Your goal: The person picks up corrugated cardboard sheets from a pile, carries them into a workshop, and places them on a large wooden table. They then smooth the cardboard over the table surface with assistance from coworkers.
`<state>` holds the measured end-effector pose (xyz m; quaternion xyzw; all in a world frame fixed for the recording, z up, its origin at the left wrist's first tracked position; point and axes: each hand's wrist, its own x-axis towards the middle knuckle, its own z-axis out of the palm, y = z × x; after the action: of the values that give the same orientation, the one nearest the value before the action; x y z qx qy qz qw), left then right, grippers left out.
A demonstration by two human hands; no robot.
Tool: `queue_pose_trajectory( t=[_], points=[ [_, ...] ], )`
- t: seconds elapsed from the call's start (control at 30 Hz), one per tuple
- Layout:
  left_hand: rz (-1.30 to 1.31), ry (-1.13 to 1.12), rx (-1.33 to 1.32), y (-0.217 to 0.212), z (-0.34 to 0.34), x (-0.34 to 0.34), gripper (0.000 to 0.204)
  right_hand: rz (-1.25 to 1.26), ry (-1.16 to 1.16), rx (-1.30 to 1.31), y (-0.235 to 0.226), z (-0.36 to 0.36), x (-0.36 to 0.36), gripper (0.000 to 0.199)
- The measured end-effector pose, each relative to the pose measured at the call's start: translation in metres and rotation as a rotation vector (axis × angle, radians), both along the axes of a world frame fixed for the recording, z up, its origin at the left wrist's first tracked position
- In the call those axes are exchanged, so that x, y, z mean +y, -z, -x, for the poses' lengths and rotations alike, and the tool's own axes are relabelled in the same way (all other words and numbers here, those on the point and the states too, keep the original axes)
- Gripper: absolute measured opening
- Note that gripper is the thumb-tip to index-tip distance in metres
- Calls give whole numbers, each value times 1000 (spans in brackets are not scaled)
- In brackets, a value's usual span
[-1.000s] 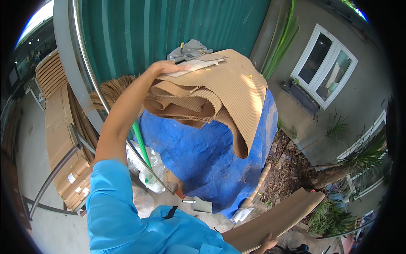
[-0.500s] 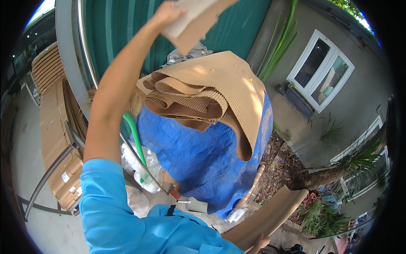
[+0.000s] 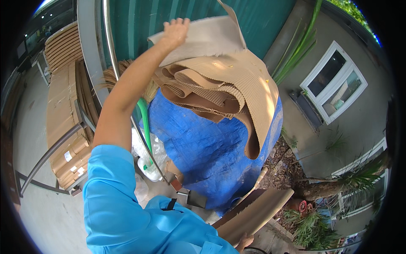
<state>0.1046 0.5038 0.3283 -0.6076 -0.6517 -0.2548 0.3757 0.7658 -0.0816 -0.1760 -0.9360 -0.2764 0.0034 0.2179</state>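
Observation:
My left hand [image 3: 175,31] is raised high and grips the top corner of a torn, flat cardboard sheet [image 3: 209,38]. The sheet lies over a heap of curled corrugated cardboard [image 3: 224,89] that bulges out of a big blue woven bag [image 3: 207,144]. My blue-sleeved left arm reaches up across the bag's left side. At the lower edge my right hand [image 3: 245,242] holds the end of a long brown cardboard board [image 3: 258,211], which slants up to the right beside the bag's base.
A green corrugated metal wall [image 3: 169,17] stands behind the bag. Flattened cardboard [image 3: 63,106] is stacked on a metal rack at left. A steel pole [image 3: 110,46], a green handle [image 3: 146,122] and clear plastic bags [image 3: 148,152] crowd the bag's left. A white-framed window [image 3: 334,84] and plants [image 3: 359,182] are at right.
My left hand lifted a cardboard sheet off the heap, swung it high, and has brought it down flat over the back of the heap. The right hand kept its board.

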Motion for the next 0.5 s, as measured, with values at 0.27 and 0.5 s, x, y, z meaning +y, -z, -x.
queue_pose_trajectory(
  t=[0.27, 0.5],
  points=[
    [523, 223, -365, 39, -41, -20, 53, 100, 50, -6, 19, 8, -24, 38],
    [435, -115, -657, 35, 33, 26, 37, -80, -16, 28, 44, 24, -49, 38]
  ],
)
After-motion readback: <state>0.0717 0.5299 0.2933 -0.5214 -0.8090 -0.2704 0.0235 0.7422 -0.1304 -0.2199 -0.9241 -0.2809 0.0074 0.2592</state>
